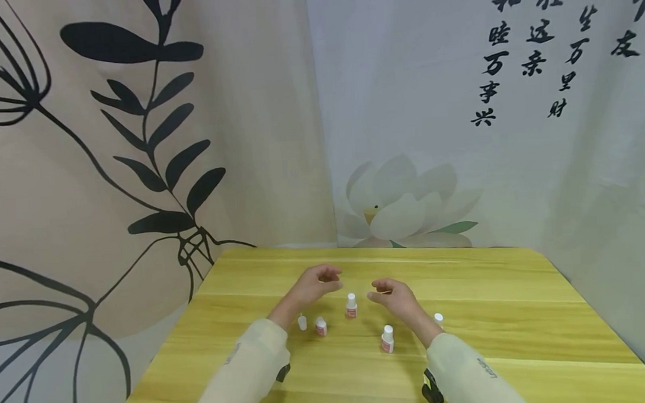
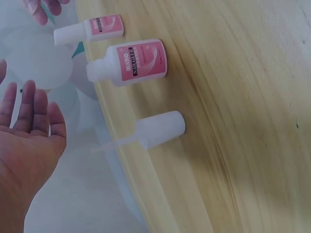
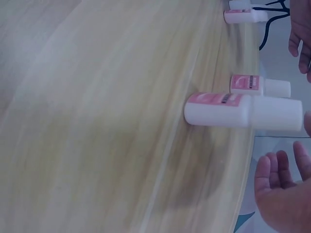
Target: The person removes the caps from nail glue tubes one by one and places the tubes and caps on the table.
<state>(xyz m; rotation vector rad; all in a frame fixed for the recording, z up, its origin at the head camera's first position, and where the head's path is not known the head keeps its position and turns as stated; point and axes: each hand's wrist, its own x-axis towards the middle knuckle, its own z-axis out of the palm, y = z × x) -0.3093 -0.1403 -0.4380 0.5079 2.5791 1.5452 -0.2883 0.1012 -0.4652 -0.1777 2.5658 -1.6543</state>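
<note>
Left to right:

Curtain (image 1: 267,138) stands past the table edge. Dark plant print beyond the left hand's outer side, pale lotus print (image 1: 408,204) straight out past both hands, black brush lettering (image 1: 531,63) up and beyond the right hand.

Left sleeve (image 1: 248,364) is pale, some small lettering on it, dark wrist gear (image 1: 283,372) at the cuff. Brush cap (image 1: 302,322) sits just inside the left wrist, upside down on the table (image 1: 519,325), brush pointing up.

Left hand (image 1: 317,284) hovers over the table, fingers loosely bent, thumb apart from them, holding nothing. Open bottle (image 1: 321,326) is upright on the near side of that hand, just right of the brush cap. Neck bare. Pink label, NAIL GLUE readable in the left wrist view.

Middle bottle (image 1: 351,305) stands between the two hands, white cap on, same pink label, touched by neither. Front bottle (image 1: 388,339) stands capped and upright, closer to the wearer than the right hand, just left of the right forearm.

Right hand (image 1: 394,297) also hovers, fingers loosely curved, nothing in it. Hands are apart, facing each other across the middle bottle.

Right bottle (image 1: 438,318) is just outside the right forearm, mostly hidden by it; only the white top shows. Right sleeve (image 1: 469,368) matches the left one.
</note>
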